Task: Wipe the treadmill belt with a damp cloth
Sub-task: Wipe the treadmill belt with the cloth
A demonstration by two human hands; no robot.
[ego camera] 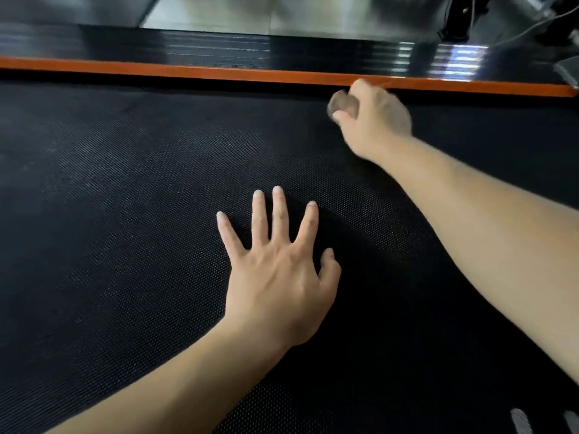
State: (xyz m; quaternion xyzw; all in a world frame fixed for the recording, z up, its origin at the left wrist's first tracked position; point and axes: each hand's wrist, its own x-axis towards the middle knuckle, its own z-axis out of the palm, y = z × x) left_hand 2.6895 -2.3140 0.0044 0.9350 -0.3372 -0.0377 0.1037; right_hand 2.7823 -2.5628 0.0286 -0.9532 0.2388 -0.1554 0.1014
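The black textured treadmill belt (pixel 125 198) fills most of the head view. My left hand (pixel 279 270) lies flat on the belt near the middle, palm down, fingers spread, holding nothing. My right hand (pixel 376 117) reaches to the belt's far edge, just below the orange strip, and is blurred. Its fingers are closed around a small bunched grey-brown cloth (pixel 341 103) that sticks out on the hand's left side and touches the belt.
An orange strip (pixel 188 72) runs along the belt's far edge, with a glossy black ribbed side rail (pixel 219 47) behind it. Beyond lies a shiny grey floor (pixel 219 10). A black upright and a cable (pixel 539 23) stand at the top right.
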